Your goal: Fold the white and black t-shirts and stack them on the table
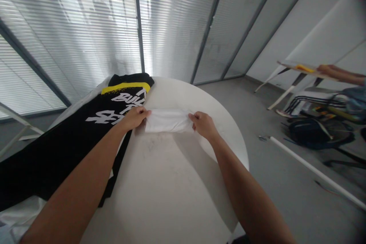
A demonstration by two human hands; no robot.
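Observation:
A small white folded cloth is held at both ends over the white round table. My left hand pinches its left end between thumb and fingers. At the right end, my right hand grips the cloth's edge the same way. Whether the cloth rests on the tabletop or hangs just above it, I cannot tell. Beside my left forearm lies a black garment with a yellow stripe and white lettering, spread along the table's left side.
White fabric sits at the lower left. Glass panels with blinds stand behind the table. To the right, another person's hands are over a second table with a yellow item. A white pole lies across the floor.

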